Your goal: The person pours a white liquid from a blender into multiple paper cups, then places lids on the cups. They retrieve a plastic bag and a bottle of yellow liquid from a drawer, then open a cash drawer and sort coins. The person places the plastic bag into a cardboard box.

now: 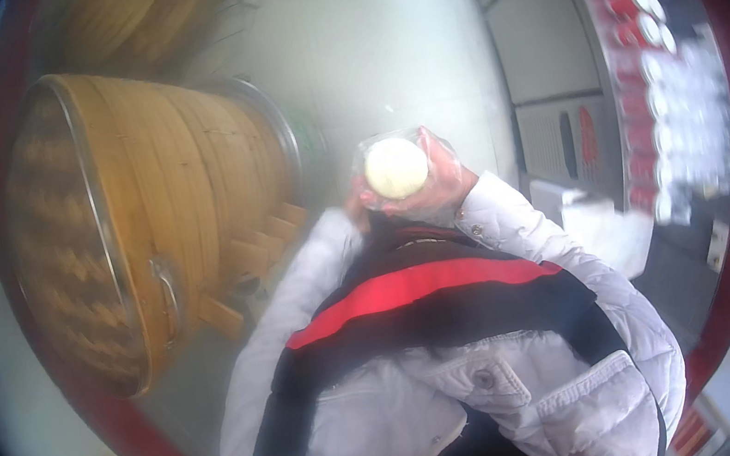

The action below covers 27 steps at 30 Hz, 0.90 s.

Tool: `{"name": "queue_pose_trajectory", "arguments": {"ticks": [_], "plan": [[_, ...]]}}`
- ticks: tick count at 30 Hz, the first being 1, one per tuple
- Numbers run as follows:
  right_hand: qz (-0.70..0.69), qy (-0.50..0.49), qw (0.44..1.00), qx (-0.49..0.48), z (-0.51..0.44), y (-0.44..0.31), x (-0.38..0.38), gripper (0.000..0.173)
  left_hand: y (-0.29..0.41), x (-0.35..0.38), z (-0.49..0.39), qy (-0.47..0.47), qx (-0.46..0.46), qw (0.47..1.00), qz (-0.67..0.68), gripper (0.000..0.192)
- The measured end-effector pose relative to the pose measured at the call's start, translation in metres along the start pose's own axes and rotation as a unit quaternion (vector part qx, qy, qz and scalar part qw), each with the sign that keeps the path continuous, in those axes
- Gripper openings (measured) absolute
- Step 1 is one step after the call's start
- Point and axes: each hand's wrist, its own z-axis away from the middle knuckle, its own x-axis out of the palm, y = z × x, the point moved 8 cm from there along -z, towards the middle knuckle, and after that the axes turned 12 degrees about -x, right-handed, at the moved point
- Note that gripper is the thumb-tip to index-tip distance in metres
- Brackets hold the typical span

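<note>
A round, pale steamed bun (396,167) sits in a clear plastic bag (372,141) in front of my body. My right hand (446,171) cups the bagged bun from the right and below. On the other side, my left hand (359,199) grips the bag at its left edge; most of that hand is hidden by the bag and sleeve. Just left of my hands stands a tall stack of bamboo steamers (173,157), topped by a woven lid (63,249) with a metal rim.
Wooden handles (269,241) stick out from the steamer stack towards my left arm. Another steamer (118,18) stands beyond it. Along the right, a counter holds red cups (638,32) and clear plastic cups (692,119). A white box (607,236) is near my right elbow.
</note>
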Motion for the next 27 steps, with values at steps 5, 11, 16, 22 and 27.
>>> {"name": "queue_pose_trajectory", "arguments": {"ticks": [5,11,16,22,27], "plan": [[0.136,-0.022,0.988,-0.068,0.095,0.033,0.037,0.065,-0.012,0.068,0.013,-0.126,-0.055,0.965,-0.225,0.039],[-0.251,0.082,0.961,-0.085,0.229,0.085,0.029,0.053,-0.048,0.166,0.067,-0.166,0.048,0.953,-0.247,0.014],[-0.168,0.250,0.900,-0.315,0.353,0.075,-0.014,0.056,-0.106,0.272,0.101,-0.138,0.069,0.931,-0.331,0.024],[0.209,0.328,0.852,-0.351,0.479,0.045,-0.027,0.047,-0.216,0.347,0.101,-0.292,-0.136,0.767,-0.555,0.020],[0.093,0.504,0.790,-0.335,0.592,0.064,-0.077,0.036,-0.254,0.452,0.108,-0.266,0.374,0.636,-0.621,0.012]]}}
